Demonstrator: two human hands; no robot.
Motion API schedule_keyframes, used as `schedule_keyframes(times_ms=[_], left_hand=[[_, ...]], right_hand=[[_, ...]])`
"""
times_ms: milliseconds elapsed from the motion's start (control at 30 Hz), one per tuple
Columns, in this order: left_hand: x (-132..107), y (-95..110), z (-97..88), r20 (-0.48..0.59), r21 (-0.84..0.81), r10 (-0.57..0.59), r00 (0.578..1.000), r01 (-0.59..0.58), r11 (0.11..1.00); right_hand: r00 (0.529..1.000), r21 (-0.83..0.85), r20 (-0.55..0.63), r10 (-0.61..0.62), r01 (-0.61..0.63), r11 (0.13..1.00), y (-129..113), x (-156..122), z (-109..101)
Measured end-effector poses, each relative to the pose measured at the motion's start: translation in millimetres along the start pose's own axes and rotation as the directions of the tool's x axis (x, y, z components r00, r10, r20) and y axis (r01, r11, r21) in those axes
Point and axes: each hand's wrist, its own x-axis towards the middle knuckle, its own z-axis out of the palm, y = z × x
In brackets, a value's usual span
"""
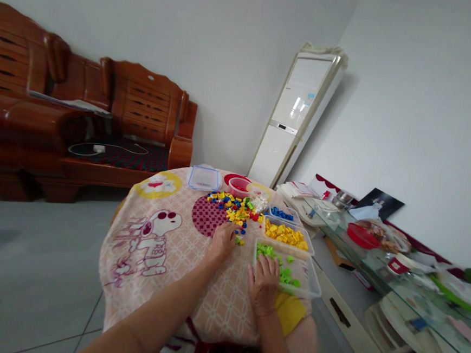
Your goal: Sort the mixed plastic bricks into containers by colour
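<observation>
My left hand is at the near edge of a mixed pile of small toy building bricks in yellow, blue, red, white and green. Its fingers are curled together, and whatever they pinch is too small to make out. My right hand lies over the left side of a clear plastic box, fingers stretched and slightly apart. Bright green bricks fill part of that box. Behind it stand a box of yellow bricks and a smaller one of blue bricks.
A patterned cloth covers the round table. At its far side are a clear lid and a round tub by a red dish. A cluttered glass-topped cabinet stands close on the right. Farther off is a wooden sofa.
</observation>
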Motion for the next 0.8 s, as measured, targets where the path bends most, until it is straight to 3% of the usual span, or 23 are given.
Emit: schedule_keyframes(times_ms=[100,167,300,467,633,800], left_hand=[[-4.3,2.4,3.3,0.048,0.045,0.022,0.999,-0.024,0.999],[-6.2,1.5,4.4,0.083,0.09,0.032,0.996,-0.039,0.995],[-7.6,-0.5,3.0,0.099,0.16,0.012,0.995,-0.028,0.987],[-12.6,3.1,2.7,0.206,0.259,-0.01,0.978,-0.045,0.965],[-16.6,2.0,6.1,0.273,0.278,0.005,0.962,-0.084,0.957],[-15.5,-1.0,8.9,0.206,0.231,0.03,0.978,-0.078,0.97]], right_hand=[[0.999,0.025,0.034,-0.032,0.031,0.999,-11.2,5.1,1.3],[0.997,0.053,0.043,-0.056,0.054,0.997,-5.7,3.8,-2.2],[0.997,0.064,0.029,-0.069,0.067,0.996,36.1,-7.4,-17.4],[0.989,-0.047,0.008,0.144,-0.144,0.988,79.5,-18.0,-27.0],[0.969,-0.191,0.0,0.248,-0.244,0.951,76.3,-22.2,-16.8],[0.975,-0.231,-0.028,0.222,-0.222,0.947,73.0,-22.8,-18.3]])
